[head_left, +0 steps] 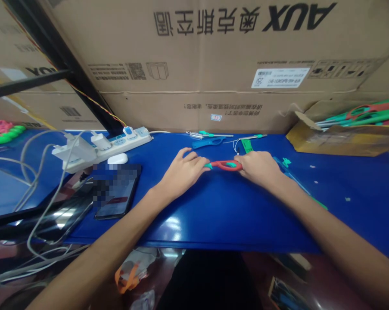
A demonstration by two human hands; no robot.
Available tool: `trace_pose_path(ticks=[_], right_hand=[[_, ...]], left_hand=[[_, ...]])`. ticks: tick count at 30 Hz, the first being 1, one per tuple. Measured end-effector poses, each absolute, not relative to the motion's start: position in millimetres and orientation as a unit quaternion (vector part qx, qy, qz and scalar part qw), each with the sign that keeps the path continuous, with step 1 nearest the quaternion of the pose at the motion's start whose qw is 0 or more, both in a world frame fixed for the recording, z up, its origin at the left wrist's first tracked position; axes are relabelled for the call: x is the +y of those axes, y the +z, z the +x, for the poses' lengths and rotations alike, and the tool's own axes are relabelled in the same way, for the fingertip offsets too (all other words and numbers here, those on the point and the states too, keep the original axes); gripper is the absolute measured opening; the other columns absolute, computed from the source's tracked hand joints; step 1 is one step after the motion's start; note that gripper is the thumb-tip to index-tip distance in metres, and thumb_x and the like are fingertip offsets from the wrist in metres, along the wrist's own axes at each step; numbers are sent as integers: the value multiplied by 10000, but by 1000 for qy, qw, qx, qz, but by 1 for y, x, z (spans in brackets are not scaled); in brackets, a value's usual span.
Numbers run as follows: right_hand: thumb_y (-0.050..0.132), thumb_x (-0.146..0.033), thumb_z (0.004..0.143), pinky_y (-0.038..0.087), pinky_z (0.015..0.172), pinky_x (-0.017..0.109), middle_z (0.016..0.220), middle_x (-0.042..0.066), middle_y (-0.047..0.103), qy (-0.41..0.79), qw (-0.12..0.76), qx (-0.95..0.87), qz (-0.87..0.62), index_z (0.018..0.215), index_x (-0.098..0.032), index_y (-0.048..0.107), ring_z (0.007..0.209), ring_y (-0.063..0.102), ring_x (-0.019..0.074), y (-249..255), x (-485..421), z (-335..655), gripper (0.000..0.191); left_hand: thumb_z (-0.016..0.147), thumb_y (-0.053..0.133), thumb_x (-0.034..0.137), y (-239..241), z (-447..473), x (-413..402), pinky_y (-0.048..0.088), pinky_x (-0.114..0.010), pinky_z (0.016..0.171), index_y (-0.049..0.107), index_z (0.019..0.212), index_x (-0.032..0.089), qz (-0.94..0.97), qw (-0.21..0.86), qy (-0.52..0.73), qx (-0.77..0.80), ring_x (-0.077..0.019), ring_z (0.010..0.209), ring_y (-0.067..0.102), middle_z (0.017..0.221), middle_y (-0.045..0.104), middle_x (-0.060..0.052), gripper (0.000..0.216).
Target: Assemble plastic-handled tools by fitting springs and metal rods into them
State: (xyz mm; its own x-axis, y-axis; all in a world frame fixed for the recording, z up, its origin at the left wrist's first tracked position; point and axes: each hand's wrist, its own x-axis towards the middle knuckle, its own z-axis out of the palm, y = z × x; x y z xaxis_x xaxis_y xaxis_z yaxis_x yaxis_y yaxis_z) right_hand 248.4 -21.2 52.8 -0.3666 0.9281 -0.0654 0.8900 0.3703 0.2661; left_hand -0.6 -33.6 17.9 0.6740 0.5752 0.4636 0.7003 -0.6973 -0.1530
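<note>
A long-reach lighter [225, 165] with a red body, an oval opening and green parts is held level above the blue table, between my two hands. My left hand [185, 170] is closed around its green left end, the fingers covering whatever extends beyond. The lighter's right end sits in my closed right hand [260, 167]. Just beyond my hands lie a blue handle shell [209, 142], a metal rod with a green end [257, 136], and a flat green piece [247, 145], partly behind my right hand. Thin blue and green parts [296, 178] lie beside my right forearm.
An open cardboard box [343, 138] of red and green lighters stands at the back right. A power strip [113, 148] with plugs and loose cables, a white case [117, 159] and a phone [118, 193] occupy the left. A large carton [194, 51] borders the back.
</note>
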Motion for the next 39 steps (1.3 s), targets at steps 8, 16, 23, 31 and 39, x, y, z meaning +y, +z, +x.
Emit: trace_pose_path(ticks=[8, 16, 23, 31, 39], right_hand=[[516, -289, 957, 223, 564, 312, 850, 110, 762, 110, 101, 822, 550, 975, -199, 726, 780, 709, 255, 55, -33, 237, 230], [449, -203, 983, 215, 548, 331, 924, 110, 782, 125, 105, 812, 560, 1019, -186, 696, 761, 708, 246, 62, -45, 230, 250], [480, -230, 960, 237, 565, 329, 911, 136, 777, 118, 97, 814, 560, 996, -199, 711, 776, 704, 264, 67, -41, 233, 235], [547, -230, 950, 356, 651, 313, 962, 131, 774, 96, 38, 856, 507, 1059, -191, 728, 877, 696, 271, 74, -34, 235, 215], [545, -338, 1011, 422, 825, 320, 1020, 115, 753, 8, -98, 906, 411, 1050, -159, 693, 941, 655, 236, 67, -13, 278, 235]], left_hand=[[1078, 479, 309, 12, 4, -36, 449, -404, 1015, 670, 1129, 111, -896, 177, -256, -318, -197, 874, 719, 981, 783, -68, 280], [1087, 459, 317, 10, 4, -36, 448, -407, 996, 676, 1134, 122, -897, 108, -283, -322, -183, 829, 711, 959, 784, -74, 295], [1099, 411, 320, 17, 10, -36, 421, -416, 1020, 680, 1156, 146, -899, 89, -249, -350, -189, 868, 696, 1009, 781, -74, 325], [1069, 482, 279, 22, 14, -34, 388, -431, 974, 643, 1285, 237, -888, 123, -214, -387, -234, 978, 650, 1103, 758, -61, 273], [1065, 506, 362, 6, -13, -14, 434, -373, 882, 643, 1229, 183, -868, 47, -225, -440, -234, 966, 661, 1114, 751, -77, 279]])
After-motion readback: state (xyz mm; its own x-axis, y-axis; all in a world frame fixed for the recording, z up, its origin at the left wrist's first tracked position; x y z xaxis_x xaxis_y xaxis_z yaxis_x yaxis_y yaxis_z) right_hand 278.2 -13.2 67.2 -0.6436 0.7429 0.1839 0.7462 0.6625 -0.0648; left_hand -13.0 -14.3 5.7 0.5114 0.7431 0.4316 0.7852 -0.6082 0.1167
